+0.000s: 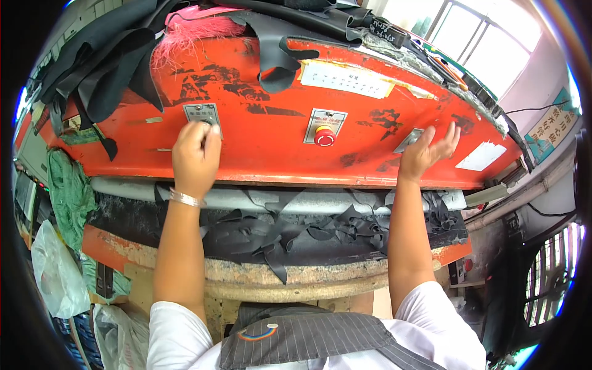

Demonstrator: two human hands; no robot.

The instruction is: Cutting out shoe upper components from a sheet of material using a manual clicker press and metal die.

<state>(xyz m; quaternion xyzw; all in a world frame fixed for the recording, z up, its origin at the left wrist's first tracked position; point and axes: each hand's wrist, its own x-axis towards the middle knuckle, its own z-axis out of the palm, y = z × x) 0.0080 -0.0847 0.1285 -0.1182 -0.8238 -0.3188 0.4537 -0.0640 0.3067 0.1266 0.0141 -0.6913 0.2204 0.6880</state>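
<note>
Both my arms reach forward to the front of a red machine (265, 142). My left hand (196, 154) is closed with its fingers curled, against the left metal control plate (200, 111). It covers most of whatever button sits there. My right hand (428, 151) has its fingers stretched out and apart, its palm side at the right metal plate (407, 140), which it partly hides. Between the two hands, a red emergency stop button (325, 136) with a yellow collar stands out from a middle plate, touched by neither hand.
Below the red front lies a bed strewn with black leather-like scraps (290, 234), with a worn front edge (283, 277). Dark sheets (111, 68) and pink fibres (200, 31) drape over the machine's top. Plastic bags (58, 271) and green sacking (68, 191) stand at the left.
</note>
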